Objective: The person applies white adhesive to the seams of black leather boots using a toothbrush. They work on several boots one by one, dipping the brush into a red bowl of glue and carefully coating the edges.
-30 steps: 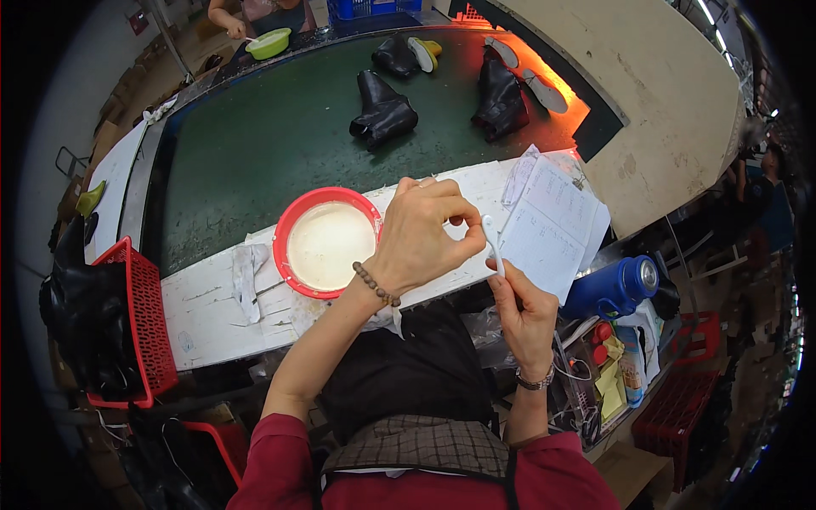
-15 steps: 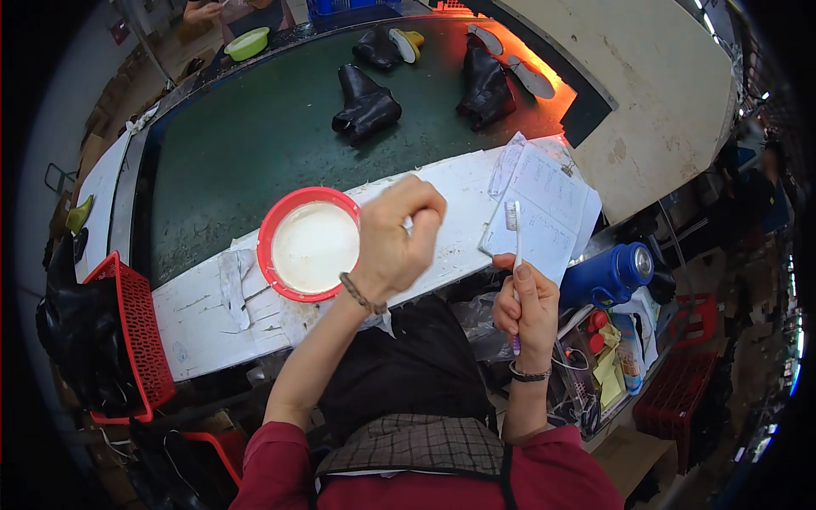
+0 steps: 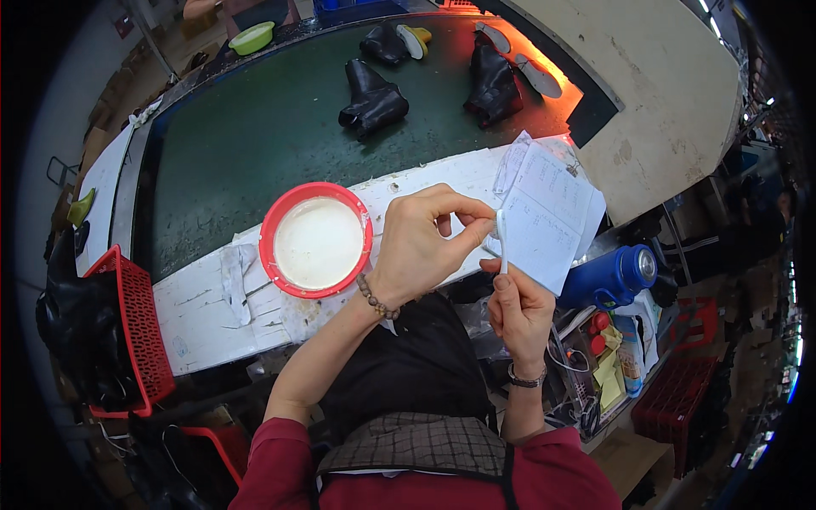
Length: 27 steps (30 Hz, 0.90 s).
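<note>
Workshop desk [image 3: 212, 314], white and scuffed, beside a green conveyor belt [image 3: 255, 144]: both hands meet over its front edge. The right hand [image 3: 518, 310] pinches a thin white stick [image 3: 502, 242] upright; the left hand [image 3: 425, 242] closes thumb and fingers on its tip, seemingly working something onto it. A red bowl [image 3: 316, 240] of white paste sits just left, papers [image 3: 548, 212] right; open room lies toward the belt, where dark boots [image 3: 371, 102] stand well apart.

The white bench ledge [image 3: 212, 297] carries a red bowl [image 3: 315, 240] (white-filled) and an open notebook [image 3: 548, 212].
</note>
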### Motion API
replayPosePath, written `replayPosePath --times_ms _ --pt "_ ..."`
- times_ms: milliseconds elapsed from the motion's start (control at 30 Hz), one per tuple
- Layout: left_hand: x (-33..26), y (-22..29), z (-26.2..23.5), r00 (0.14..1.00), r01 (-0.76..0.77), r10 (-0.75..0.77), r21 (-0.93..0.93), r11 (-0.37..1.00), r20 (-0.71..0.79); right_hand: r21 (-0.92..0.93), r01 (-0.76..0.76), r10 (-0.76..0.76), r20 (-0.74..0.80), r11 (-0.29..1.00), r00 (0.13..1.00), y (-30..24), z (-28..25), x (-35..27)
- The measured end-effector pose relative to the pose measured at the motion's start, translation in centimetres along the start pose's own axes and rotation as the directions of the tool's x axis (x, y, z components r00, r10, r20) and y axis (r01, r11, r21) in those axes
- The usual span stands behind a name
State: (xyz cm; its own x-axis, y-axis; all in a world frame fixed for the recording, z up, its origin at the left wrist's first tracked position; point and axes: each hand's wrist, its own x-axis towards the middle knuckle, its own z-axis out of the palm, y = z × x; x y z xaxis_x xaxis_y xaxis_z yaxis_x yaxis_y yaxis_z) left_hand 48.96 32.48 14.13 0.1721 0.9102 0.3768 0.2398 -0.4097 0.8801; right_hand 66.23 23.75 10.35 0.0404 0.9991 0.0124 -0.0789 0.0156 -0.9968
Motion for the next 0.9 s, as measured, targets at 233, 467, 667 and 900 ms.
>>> replayPosePath --times_ms 233,467,667,900 --pt "0.8 -1.8 1.3 0.975 -0.205 0.221 0.288 0.935 -0.024 -0.305 0.105 -0.143 -0.107 0.946 0.984 1.0 0.6 0.4" --pt "3.5 -6.4 1.8 0.912 -0.235 0.342 0.395 0.888 -0.225 -0.414 0.209 -0.327 -0.239 0.886 0.914 1.8 0.6 0.3" --pt "2.4 -3.6 -2.3 0.969 -0.118 0.142 0.126 0.985 -0.202 0.129 0.051 -0.032 -0.142 0.99 0.989 -1.0 -1.5 -0.6" --pt "-0.7 -1.2 0.5 0.998 -0.051 0.044 -0.181 0.982 -0.044 0.275 -0.011 0.012 -0.002 0.961 1.0 -0.5 -0.7 -0.1"
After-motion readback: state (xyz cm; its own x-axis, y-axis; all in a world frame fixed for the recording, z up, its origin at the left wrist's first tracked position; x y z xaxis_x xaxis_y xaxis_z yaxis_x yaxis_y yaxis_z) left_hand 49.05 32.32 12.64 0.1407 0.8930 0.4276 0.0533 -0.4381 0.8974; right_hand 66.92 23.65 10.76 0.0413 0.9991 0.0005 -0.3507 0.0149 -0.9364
